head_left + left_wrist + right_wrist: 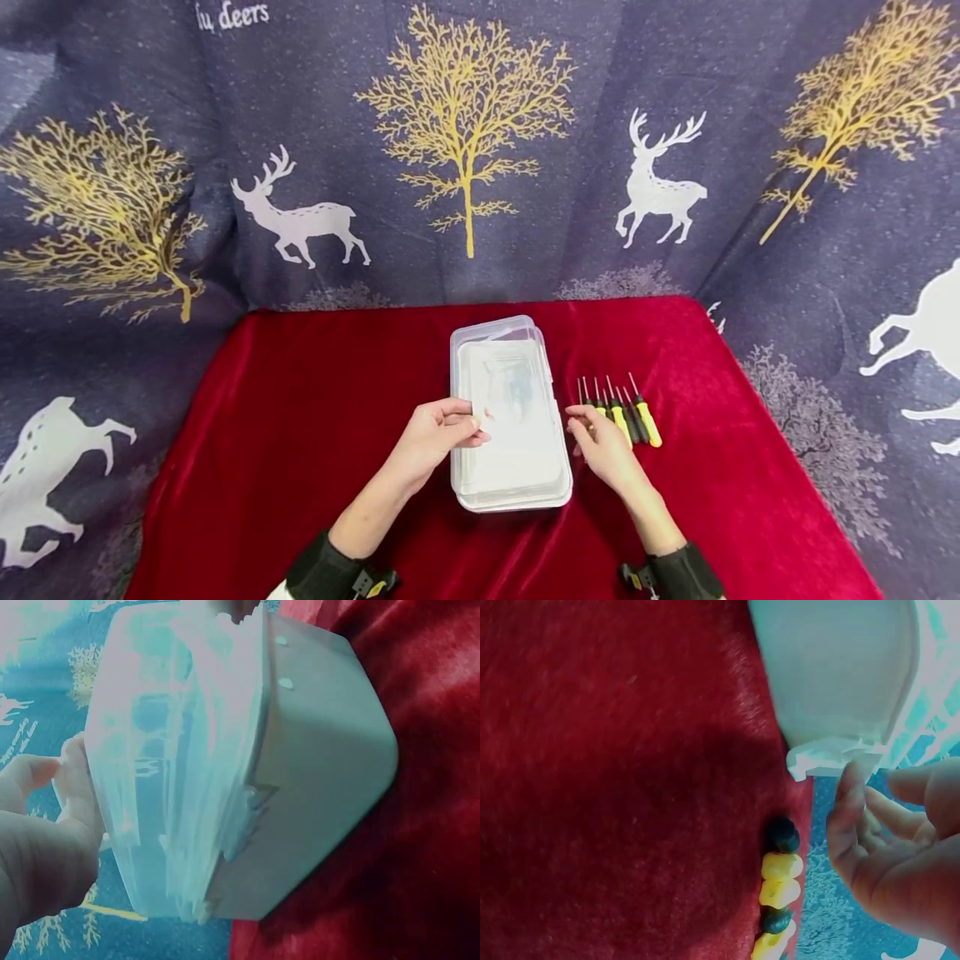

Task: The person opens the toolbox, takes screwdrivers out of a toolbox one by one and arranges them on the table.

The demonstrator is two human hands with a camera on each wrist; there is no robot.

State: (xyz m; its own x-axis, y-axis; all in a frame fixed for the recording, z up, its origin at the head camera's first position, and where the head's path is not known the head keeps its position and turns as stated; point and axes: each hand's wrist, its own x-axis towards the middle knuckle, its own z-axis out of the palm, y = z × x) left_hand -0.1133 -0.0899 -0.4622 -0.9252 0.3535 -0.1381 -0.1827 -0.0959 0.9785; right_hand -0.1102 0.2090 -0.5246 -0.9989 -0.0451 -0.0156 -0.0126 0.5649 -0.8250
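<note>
A lidded plastic box (513, 417) lies lengthwise on the red cloth, with a clear lid (161, 712) on top. In the head view my left hand (442, 429) is at the box's left edge, its fingertips over the lid. The left wrist view has that hand (56, 825) beside the lid, its fingers loosely bent. On the other side my right hand (603, 442) reaches the box's edge. In the right wrist view, its fingertips (851, 780) meet a latch (817, 757) that sticks out from the wall. Another latch (244, 821) stands out in the left wrist view.
Several screwdrivers (647, 423) with yellow or black handles lie in a row just right of my right hand, shafts pointing away. Red velvet cloth (315, 392) covers the table. A dark curtain (525, 275) printed with deer and trees hangs behind and at both sides.
</note>
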